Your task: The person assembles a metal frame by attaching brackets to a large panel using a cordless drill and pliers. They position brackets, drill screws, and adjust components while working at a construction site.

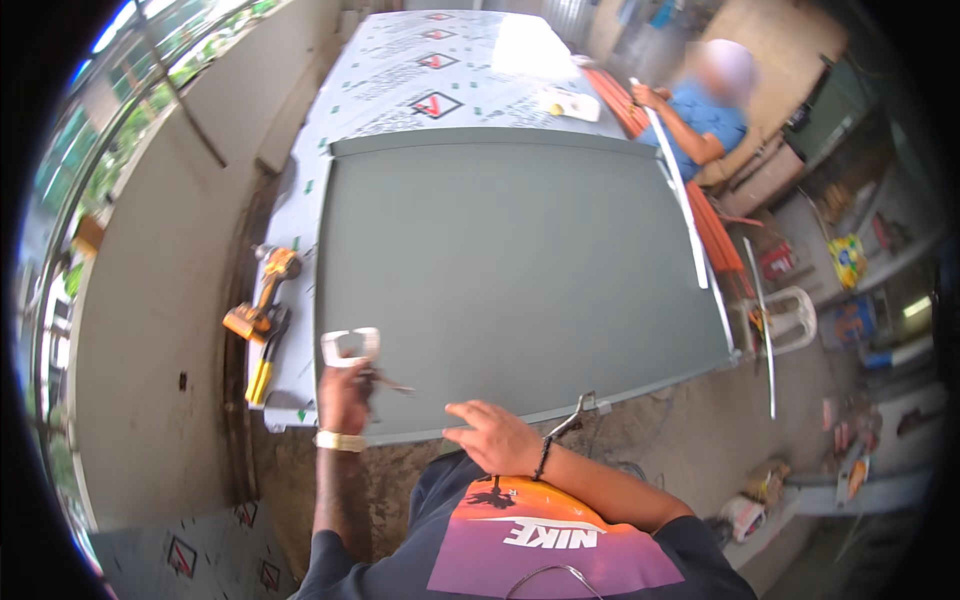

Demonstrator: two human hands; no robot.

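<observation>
My left hand is closed around a small object with a pale, squared loop and a thin dark part pointing right; blur hides its kind. It hovers over the near left corner of a large grey panel with raised edges. My right hand is near the panel's front edge, fingers stretched leftward and apart, holding nothing. Just right of it, a metal locking clamp grips that edge. Left of the panel lies a yellow and black cordless drill, next to a yellow-handled tool.
The panel rests on a film-covered table. At the far right, another person in blue holds a long white strip along the panel's right side. Orange lengths lie beside it. A low wall runs along the left.
</observation>
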